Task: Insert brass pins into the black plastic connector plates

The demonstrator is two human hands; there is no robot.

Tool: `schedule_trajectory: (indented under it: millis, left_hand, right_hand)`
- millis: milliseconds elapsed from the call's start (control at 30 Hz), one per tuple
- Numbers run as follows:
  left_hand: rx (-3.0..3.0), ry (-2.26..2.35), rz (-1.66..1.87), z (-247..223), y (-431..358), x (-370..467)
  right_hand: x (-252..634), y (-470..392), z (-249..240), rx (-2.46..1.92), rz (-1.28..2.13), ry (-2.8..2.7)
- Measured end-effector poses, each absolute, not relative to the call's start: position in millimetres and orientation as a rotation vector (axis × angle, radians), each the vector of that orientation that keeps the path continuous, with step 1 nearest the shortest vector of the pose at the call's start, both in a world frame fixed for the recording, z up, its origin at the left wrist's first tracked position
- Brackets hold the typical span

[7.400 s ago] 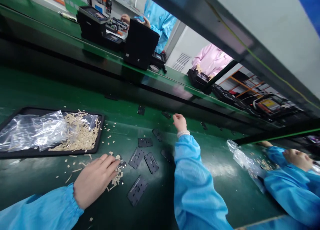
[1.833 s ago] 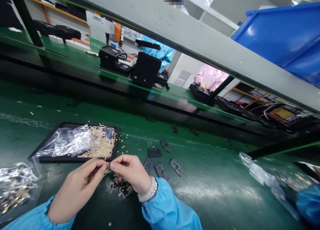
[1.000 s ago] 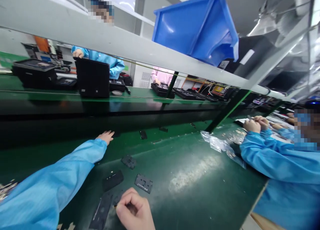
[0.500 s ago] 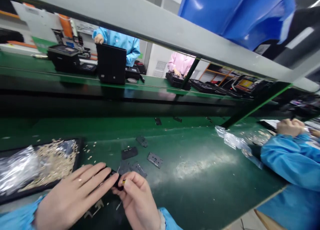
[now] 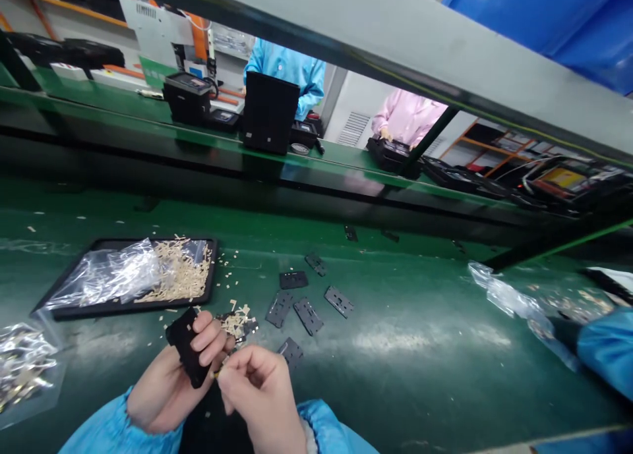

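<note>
My left hand (image 5: 173, 381) is wrapped round a flat black plastic part (image 5: 186, 345), held up on edge above the bench. The thumb and fingertips of my right hand (image 5: 264, 391) are pinched together against that part's lower right side. Between them shows a small yellowish piece (image 5: 216, 374), too small to name. Just beyond my fingers lies a heap of small beige pieces (image 5: 237, 321), partly hidden by my left hand. Several flat black plates with slots, one of them a black plate (image 5: 307, 315), lie loose to the right of the heap.
A black tray (image 5: 214, 269) with beige pieces and clear plastic bags sits at left. Near the left edge lies a bag of shiny metal parts (image 5: 24, 368). A plastic bag (image 5: 514, 302) and a co-worker's blue sleeve (image 5: 608, 348) are at right. A grey beam (image 5: 395, 39) crosses overhead.
My left hand has turned over, from back up with fingers stretched to curled round the black part. The view has swung left, showing more of the tray and the metal-parts bag.
</note>
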State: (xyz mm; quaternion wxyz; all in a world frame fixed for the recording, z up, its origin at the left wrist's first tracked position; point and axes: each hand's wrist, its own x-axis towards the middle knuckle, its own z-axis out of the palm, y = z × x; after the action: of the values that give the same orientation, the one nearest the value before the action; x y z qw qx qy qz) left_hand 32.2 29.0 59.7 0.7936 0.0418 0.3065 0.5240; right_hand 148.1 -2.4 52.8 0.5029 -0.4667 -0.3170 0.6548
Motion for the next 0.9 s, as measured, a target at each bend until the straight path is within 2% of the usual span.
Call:
schedule_trajectory:
  millis: [400,900]
  left_hand:
    - [0.129,0.698,1.113,57.0,28.9,31.3]
    - [0.116,0.731,1.057,65.8,26.2,36.1]
  right_hand:
    - [139.1,-1.0,43.8,-1.172,1.498,-0.865]
    - [140.6,-4.2,46.2,-1.255,1.113,-1.111]
